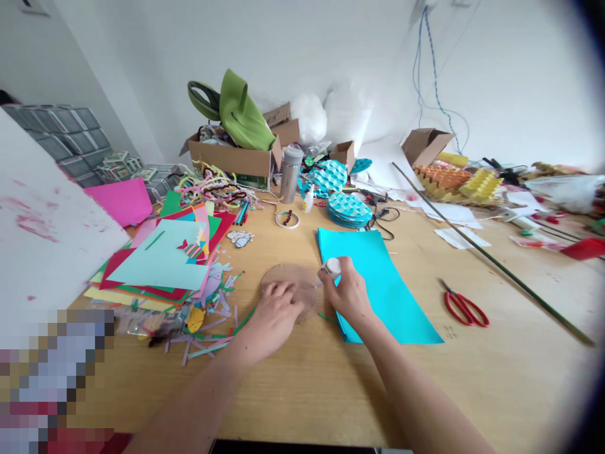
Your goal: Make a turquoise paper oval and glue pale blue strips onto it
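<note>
A round brown cardboard disc (289, 278) lies flat on the wooden table (331, 391). My left hand (273, 311) rests on the disc's near edge with its fingers spread flat, pressing it down. My right hand (347, 291) is closed around a small white glue bottle (332, 267), tipped toward the disc's right edge. That hand lies over the left side of a sheet of turquoise paper (382, 287).
A stack of coloured paper sheets (163, 261) with paper scraps lies left. Red scissors (466, 308) sit right of the turquoise sheet, and a long thin green rod (491, 258) runs diagonally. A cardboard box (234, 157), metal flask (290, 174), tape roll (287, 219) and turquoise folded pieces (348, 208) stand behind.
</note>
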### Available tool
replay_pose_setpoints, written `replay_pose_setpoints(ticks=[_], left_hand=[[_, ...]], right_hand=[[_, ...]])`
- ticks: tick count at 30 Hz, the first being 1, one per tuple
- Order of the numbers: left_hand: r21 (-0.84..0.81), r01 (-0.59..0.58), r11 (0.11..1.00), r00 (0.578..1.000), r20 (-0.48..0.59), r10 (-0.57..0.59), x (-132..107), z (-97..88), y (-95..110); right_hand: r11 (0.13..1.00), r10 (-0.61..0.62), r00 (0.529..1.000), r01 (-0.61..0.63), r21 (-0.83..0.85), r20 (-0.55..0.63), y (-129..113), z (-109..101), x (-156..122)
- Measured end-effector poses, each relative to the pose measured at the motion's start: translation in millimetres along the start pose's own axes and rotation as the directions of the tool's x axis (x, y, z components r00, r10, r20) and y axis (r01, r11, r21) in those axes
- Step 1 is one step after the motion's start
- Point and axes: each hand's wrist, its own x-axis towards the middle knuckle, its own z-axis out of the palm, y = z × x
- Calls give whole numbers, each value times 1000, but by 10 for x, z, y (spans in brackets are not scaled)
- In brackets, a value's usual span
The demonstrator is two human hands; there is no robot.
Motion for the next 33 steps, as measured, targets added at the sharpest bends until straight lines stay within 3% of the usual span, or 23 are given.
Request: replay_pose_setpoints(ticks=[11, 22, 28, 33], left_hand=[[40, -10, 999, 999, -35, 11, 18, 77, -23], [71, 40, 997, 998, -57, -36, 18, 55, 67], [47, 85, 995, 994, -72, -82, -1, 45, 139], [58, 90, 994, 991, -105, -83, -7, 52, 194]], right_hand=[[998, -60, 998, 60, -32, 0, 32, 313, 315], [990, -139, 987, 137, 31, 83, -164, 532, 607], [970, -179, 951, 127, 208, 251, -438, 587, 602], [962, -219, 924, 152, 226, 313, -588, 652, 572]])
